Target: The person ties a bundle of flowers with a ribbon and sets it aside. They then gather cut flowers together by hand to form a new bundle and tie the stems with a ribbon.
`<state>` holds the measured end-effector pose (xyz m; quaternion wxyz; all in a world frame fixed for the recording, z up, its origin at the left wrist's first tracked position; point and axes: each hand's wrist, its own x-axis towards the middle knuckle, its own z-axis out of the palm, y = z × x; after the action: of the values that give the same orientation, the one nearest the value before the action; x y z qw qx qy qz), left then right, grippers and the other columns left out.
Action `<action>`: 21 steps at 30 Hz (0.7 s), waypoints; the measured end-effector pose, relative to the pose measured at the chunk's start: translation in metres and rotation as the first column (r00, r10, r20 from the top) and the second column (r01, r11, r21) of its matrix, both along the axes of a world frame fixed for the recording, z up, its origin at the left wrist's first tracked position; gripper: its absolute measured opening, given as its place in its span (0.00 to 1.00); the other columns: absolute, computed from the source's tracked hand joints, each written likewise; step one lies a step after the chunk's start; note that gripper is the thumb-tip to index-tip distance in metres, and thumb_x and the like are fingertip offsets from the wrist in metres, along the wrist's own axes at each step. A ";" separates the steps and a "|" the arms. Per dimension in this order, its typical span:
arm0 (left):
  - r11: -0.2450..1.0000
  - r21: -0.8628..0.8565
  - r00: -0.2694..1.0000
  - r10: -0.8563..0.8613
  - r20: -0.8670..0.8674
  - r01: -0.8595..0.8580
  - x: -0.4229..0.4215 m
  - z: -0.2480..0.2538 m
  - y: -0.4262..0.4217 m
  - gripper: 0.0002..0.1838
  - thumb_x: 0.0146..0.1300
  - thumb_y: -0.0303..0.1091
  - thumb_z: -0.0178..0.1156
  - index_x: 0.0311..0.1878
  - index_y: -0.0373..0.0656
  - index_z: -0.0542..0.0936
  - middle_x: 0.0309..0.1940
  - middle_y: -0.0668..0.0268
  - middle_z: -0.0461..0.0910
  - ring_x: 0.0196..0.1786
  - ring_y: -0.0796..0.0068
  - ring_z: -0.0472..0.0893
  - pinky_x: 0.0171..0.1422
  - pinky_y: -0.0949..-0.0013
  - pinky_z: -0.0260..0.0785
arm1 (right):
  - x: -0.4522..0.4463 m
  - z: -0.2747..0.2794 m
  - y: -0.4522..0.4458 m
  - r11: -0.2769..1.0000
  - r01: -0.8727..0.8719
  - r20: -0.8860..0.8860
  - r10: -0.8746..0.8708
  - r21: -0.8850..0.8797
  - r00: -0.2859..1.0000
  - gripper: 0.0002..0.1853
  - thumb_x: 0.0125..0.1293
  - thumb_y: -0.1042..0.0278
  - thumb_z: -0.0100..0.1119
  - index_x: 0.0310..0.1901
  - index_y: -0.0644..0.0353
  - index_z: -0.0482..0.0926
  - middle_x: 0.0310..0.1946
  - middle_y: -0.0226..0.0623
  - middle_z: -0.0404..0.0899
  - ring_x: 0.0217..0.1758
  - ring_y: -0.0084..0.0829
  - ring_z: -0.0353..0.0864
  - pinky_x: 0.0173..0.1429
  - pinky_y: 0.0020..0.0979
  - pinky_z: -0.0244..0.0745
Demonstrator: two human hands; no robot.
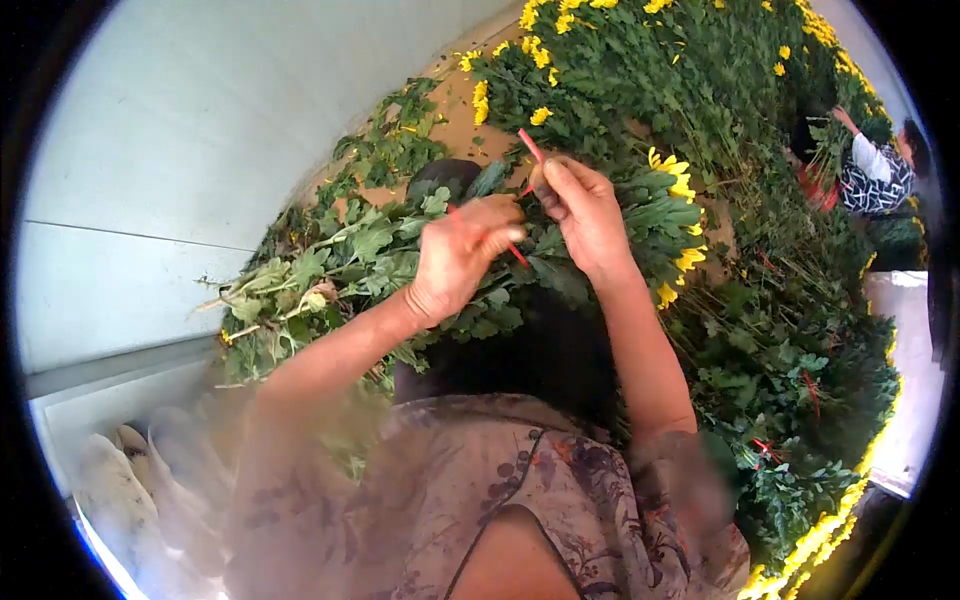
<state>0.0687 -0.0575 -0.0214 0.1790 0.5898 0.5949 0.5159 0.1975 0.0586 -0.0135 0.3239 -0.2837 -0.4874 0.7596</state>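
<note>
A bunch of yellow chrysanthemums (500,300) lies across my lap, with its leafy stems to the left and its yellow heads to the right. Over the middle of the stems, my left hand (465,250) is closed on a red tie (518,256), one end of which sticks out below the fingers. My right hand (585,215) pinches red tie material between thumb and fingers, and a stiff-looking end points up past the fingertips. Whether both hands grip one single strip is hard to make out. The tie's path around the stems is hidden by leaves and fingers.
Heaps of cut chrysanthemums (640,90) cover the floor ahead and to the right. Some bunches there carry red ties (766,450). A pale wall (180,130) stands close on the left. Another person (875,175) works among flowers at the far right.
</note>
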 end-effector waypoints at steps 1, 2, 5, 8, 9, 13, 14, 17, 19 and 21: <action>0.997 -0.068 0.976 0.040 0.214 -0.026 -0.001 0.000 0.001 0.10 0.61 0.31 0.61 0.43 0.36 0.80 0.41 0.59 0.81 0.43 0.64 0.81 0.49 0.67 0.72 | 0.002 -0.007 0.003 0.993 -0.095 -0.045 0.098 0.069 0.994 0.10 0.67 0.65 0.54 0.31 0.61 0.79 0.27 0.22 0.74 0.30 0.15 0.66 0.35 0.19 0.61; 0.992 -0.092 0.963 0.108 0.246 -0.087 -0.001 -0.001 0.003 0.09 0.64 0.31 0.58 0.43 0.36 0.80 0.39 0.61 0.81 0.40 0.70 0.79 0.49 0.70 0.70 | 0.004 -0.007 0.005 0.993 -0.096 -0.047 0.099 0.064 0.994 0.10 0.67 0.65 0.54 0.31 0.61 0.79 0.27 0.22 0.74 0.30 0.15 0.66 0.35 0.19 0.61; 0.999 -0.048 0.954 0.018 0.298 -0.004 -0.007 -0.005 0.017 0.11 0.67 0.33 0.56 0.44 0.35 0.79 0.32 0.63 0.79 0.38 0.72 0.77 0.49 0.72 0.68 | 0.006 -0.007 0.006 0.912 -0.251 -0.044 0.279 0.324 0.959 0.08 0.66 0.69 0.52 0.31 0.64 0.76 0.27 0.25 0.69 0.30 0.18 0.62 0.35 0.22 0.56; 0.991 -0.133 0.939 0.031 0.343 0.016 -0.015 -0.009 0.028 0.14 0.69 0.39 0.53 0.41 0.36 0.79 0.26 0.69 0.75 0.34 0.77 0.72 0.44 0.74 0.66 | 0.005 -0.009 0.006 0.947 -0.209 -0.182 0.256 0.244 0.949 0.08 0.66 0.69 0.52 0.31 0.63 0.76 0.28 0.25 0.69 0.30 0.18 0.62 0.36 0.22 0.56; 0.945 -0.269 0.869 -0.030 0.494 0.186 -0.019 -0.001 0.031 0.15 0.70 0.41 0.52 0.39 0.37 0.79 0.26 0.71 0.73 0.32 0.80 0.70 0.40 0.74 0.64 | 0.004 -0.008 0.005 0.947 -0.211 -0.181 0.258 0.244 0.949 0.08 0.66 0.69 0.52 0.31 0.63 0.76 0.28 0.25 0.69 0.30 0.18 0.62 0.36 0.22 0.56; 0.842 -0.334 0.677 -0.050 0.734 0.424 -0.034 0.006 0.031 0.17 0.69 0.45 0.53 0.33 0.40 0.78 0.26 0.74 0.72 0.29 0.84 0.65 0.35 0.76 0.57 | -0.006 0.004 -0.011 0.973 -0.028 -0.131 0.059 0.231 0.990 0.06 0.60 0.77 0.57 0.39 0.64 0.75 0.41 0.30 0.73 0.38 0.22 0.69 0.44 0.27 0.68; 0.843 -0.329 0.640 -0.022 0.768 0.425 -0.040 0.007 0.031 0.17 0.69 0.44 0.53 0.33 0.39 0.78 0.26 0.74 0.72 0.29 0.84 0.66 0.36 0.76 0.57 | -0.007 0.008 -0.012 0.974 -0.021 -0.137 0.053 0.225 0.989 0.06 0.60 0.77 0.57 0.39 0.64 0.75 0.41 0.30 0.73 0.38 0.22 0.69 0.44 0.27 0.68; 0.749 -0.266 0.571 -0.179 0.801 0.607 -0.061 0.020 0.029 0.12 0.64 0.38 0.59 0.36 0.37 0.80 0.28 0.70 0.77 0.35 0.80 0.73 0.47 0.75 0.63 | -0.008 0.004 -0.013 0.451 -0.284 0.348 -0.064 0.846 0.935 0.08 0.55 0.76 0.60 0.35 0.66 0.72 0.55 0.42 0.68 0.50 0.27 0.74 0.48 0.27 0.70; 0.733 -0.278 0.574 -0.184 0.798 0.621 -0.059 0.025 0.027 0.11 0.61 0.36 0.61 0.37 0.36 0.80 0.29 0.69 0.79 0.37 0.79 0.75 0.51 0.74 0.64 | -0.001 -0.002 -0.004 0.551 -0.279 0.333 0.002 0.787 0.943 0.08 0.54 0.76 0.60 0.32 0.66 0.70 0.54 0.44 0.69 0.50 0.33 0.74 0.48 0.29 0.71; 0.808 -0.345 0.822 -0.273 0.500 0.478 -0.056 0.023 0.026 0.06 0.56 0.28 0.64 0.37 0.38 0.81 0.30 0.68 0.80 0.36 0.78 0.77 0.47 0.74 0.68 | 0.003 -0.003 0.004 0.757 -0.267 0.251 0.141 0.597 0.958 0.08 0.54 0.76 0.58 0.27 0.64 0.67 0.53 0.45 0.70 0.50 0.35 0.74 0.49 0.30 0.71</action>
<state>0.0124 -0.0314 0.0018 0.5385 0.5116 0.5128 0.4305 0.2007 0.0625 -0.0164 0.2663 -0.1764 -0.7681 0.5550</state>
